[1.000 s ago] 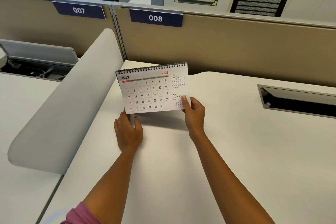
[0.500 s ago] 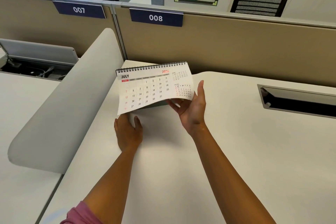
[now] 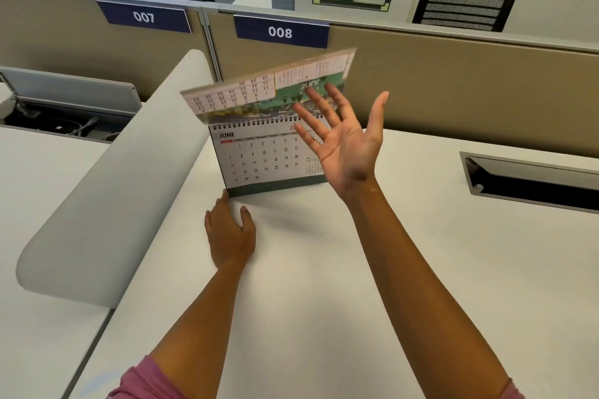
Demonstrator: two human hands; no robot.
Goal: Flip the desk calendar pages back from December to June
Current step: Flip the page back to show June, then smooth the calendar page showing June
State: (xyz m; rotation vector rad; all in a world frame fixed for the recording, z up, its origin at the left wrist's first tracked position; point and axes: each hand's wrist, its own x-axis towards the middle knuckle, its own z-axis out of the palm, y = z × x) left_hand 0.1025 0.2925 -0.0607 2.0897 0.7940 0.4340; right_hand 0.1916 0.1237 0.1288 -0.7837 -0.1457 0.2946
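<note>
Bright, even overhead light — soft shadows on the desk (image 3: 324, 269), motion-blurred flipped page (image 3: 259, 91), wide-angle edge bowing.

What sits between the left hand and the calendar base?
Nothing. In the head view the left hand lies flat on the desk, fingertips at or nearly touching the front left corner of the calendar base; contact unclear.

Table (image 3: 324, 269), near side: bare, open from the front edge up to the calendar base.
Table, right side: open between calendar (image 3: 259, 159) and cable hatch (image 3: 531, 181).
Left flank: rounded grey divider (image 3: 107, 191) runs close beside the calendar; narrow gap, with the left hand (image 3: 230, 233) flat at its mouth.
Rear: beige partition (image 3: 421, 81) closes off behind the calendar.
Above calendar: lifted page (image 3: 246, 97), blurred, and the spread right hand (image 3: 343, 142) fill the space.
</note>
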